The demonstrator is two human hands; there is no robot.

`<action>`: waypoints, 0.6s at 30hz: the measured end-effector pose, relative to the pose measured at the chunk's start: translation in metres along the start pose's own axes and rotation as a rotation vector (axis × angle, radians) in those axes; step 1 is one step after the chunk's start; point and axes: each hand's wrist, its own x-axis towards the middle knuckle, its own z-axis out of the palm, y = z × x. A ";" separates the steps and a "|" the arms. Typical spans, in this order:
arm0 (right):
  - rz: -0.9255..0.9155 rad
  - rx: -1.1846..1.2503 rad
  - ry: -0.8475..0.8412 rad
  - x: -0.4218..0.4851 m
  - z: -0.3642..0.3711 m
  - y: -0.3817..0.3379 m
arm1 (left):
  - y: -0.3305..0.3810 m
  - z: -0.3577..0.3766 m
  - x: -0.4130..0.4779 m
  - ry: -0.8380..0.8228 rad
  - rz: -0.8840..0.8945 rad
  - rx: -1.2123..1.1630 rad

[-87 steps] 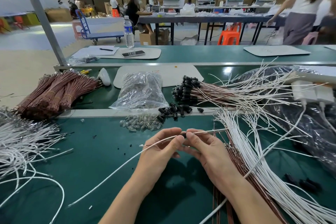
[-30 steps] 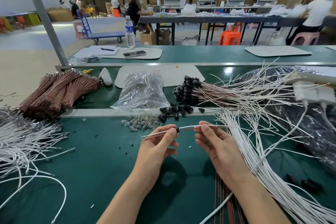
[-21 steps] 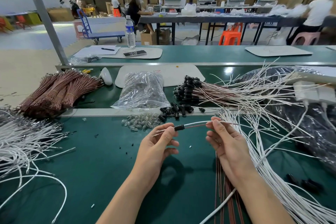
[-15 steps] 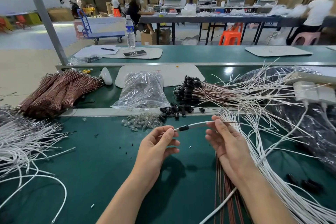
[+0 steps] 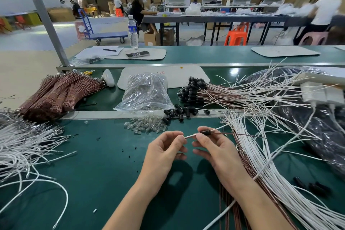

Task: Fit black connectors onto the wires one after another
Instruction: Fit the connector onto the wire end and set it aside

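Above the green bench my left hand (image 5: 164, 153) pinches the bare white end of a wire pair (image 5: 190, 135). My right hand (image 5: 214, 147) pinches the same pair at a small black connector (image 5: 206, 132) threaded on it. A white and a brown strand run from the connector to the right. Loose black connectors (image 5: 179, 113) lie on the metal strip just beyond my hands. Finished wires with black connectors (image 5: 192, 89) are piled further back. A thick fan of white and brown wires (image 5: 270, 173) lies under my right forearm.
A clear bag of small parts (image 5: 147, 93) and a scatter of tiny glass bulbs (image 5: 145, 127) sit ahead. Bundled brown wires (image 5: 59, 93) lie at back left, loose white wires (image 5: 24, 147) at left, and a black plastic bag (image 5: 317, 127) at right.
The connector has slid rightward along the wire pair. My right hand moved left to pinch the pair at the connector, and my left hand now pinches the wire's tip.
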 end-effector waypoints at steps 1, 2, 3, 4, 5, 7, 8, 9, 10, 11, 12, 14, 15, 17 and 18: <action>-0.005 -0.006 0.012 0.000 -0.001 0.000 | 0.000 0.000 0.000 -0.002 -0.003 0.001; -0.010 -0.010 0.021 0.000 -0.001 0.000 | 0.000 0.000 0.000 -0.007 -0.005 0.009; -0.015 -0.012 0.027 0.000 -0.001 0.000 | 0.000 0.000 0.000 -0.011 -0.006 0.020; -0.022 -0.018 0.030 -0.001 -0.001 0.000 | -0.001 -0.001 0.000 -0.015 -0.007 0.031; -0.031 -0.030 0.031 -0.001 0.000 0.000 | -0.001 -0.001 0.000 -0.017 -0.005 0.042; -0.055 -0.062 0.031 -0.002 0.001 -0.001 | -0.002 -0.001 0.000 -0.016 -0.004 0.057; -0.065 -0.075 0.032 -0.002 0.001 0.000 | -0.003 -0.001 0.000 -0.014 -0.004 0.058; -0.074 -0.086 0.034 -0.002 0.001 0.000 | -0.003 -0.001 0.000 -0.013 -0.004 0.059; -0.080 -0.096 0.036 -0.003 0.001 0.000 | -0.003 -0.001 0.000 -0.013 -0.004 0.059; -0.084 -0.101 0.037 -0.003 0.001 0.000 | -0.003 -0.001 0.000 -0.014 -0.002 0.059; -0.086 -0.103 0.038 -0.002 0.001 0.000 | -0.003 -0.001 0.000 -0.014 -0.001 0.057; -0.087 -0.105 0.041 -0.002 0.001 0.000 | -0.002 -0.001 0.000 -0.010 0.002 0.051; -0.088 -0.110 0.041 -0.002 0.001 0.001 | -0.002 0.000 0.000 -0.009 0.003 0.052; -0.089 -0.124 0.038 -0.002 0.000 0.001 | -0.001 0.000 0.000 -0.008 0.004 0.057; -0.091 -0.130 0.035 -0.002 0.000 0.001 | -0.002 -0.001 0.000 -0.008 0.005 0.062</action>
